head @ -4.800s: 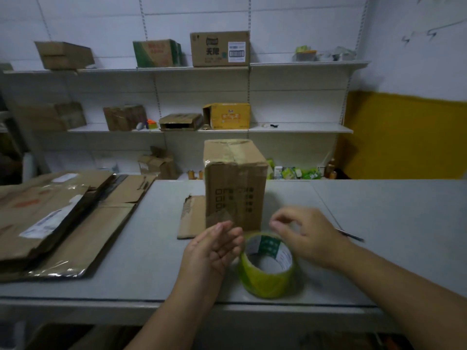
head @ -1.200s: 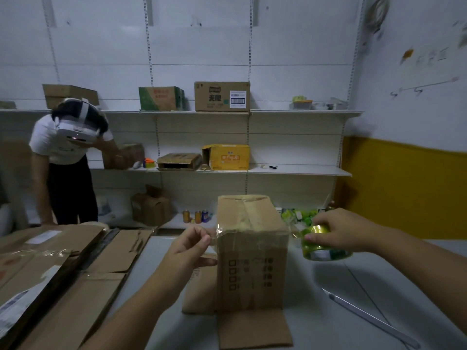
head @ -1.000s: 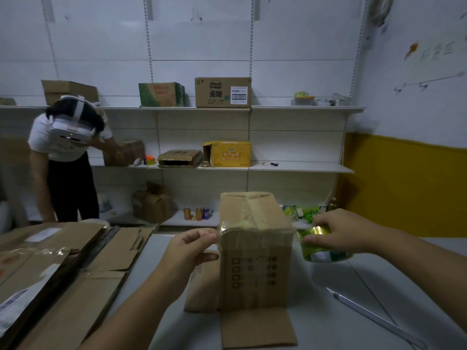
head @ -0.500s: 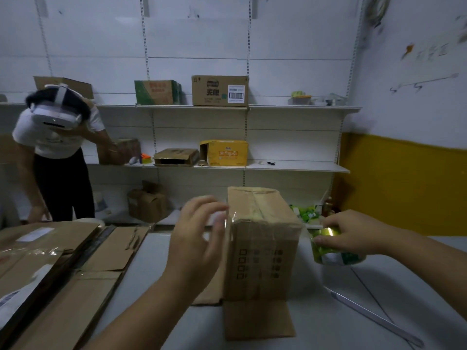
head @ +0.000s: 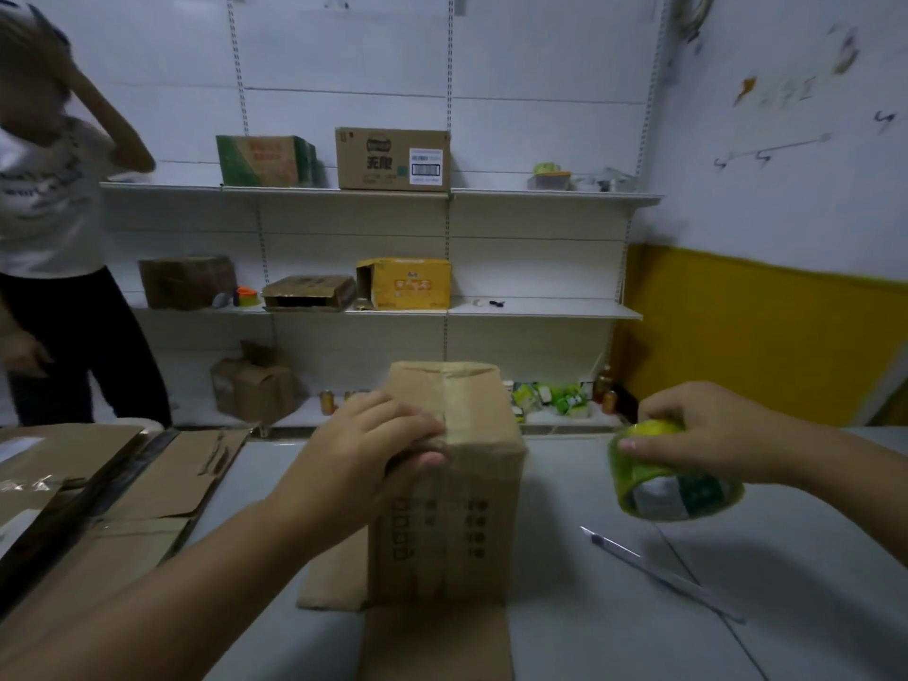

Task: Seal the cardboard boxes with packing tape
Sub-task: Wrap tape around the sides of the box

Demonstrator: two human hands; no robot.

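Clasping box (head: 472, 533) top edge, left hand (head: 363, 449); right hand (head: 707, 430) holding tape roll (head: 680, 493) aloft

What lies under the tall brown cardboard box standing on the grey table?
A flat brown cardboard sheet sticks out in front of the tall brown cardboard box, another flat piece at its left. How far they reach beneath is hidden.

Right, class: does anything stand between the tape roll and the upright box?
Nothing visible does. The right hand holds the tape roll right of the box, above the table; the cutter lies nearer, and the left hand grips the box's top edge.
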